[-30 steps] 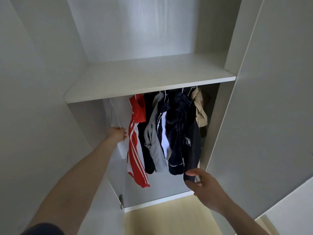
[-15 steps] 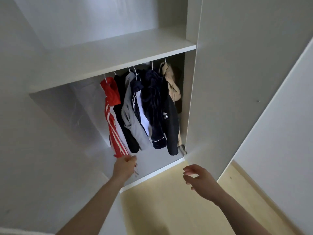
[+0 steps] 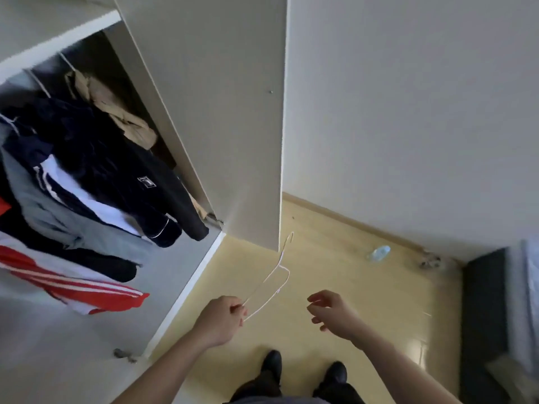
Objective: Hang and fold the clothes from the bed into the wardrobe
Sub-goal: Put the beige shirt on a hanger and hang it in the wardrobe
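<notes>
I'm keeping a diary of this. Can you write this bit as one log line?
left hand: holds empty hanger | right hand: holds nothing | wardrobe: open, clothes hanging

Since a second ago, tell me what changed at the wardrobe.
The left hand came away from the wardrobe and now grips an empty white wire hanger over the floor. The right hand left the dark jacket and hangs open, holding nothing. The hung clothes remain on the rail.
</notes>
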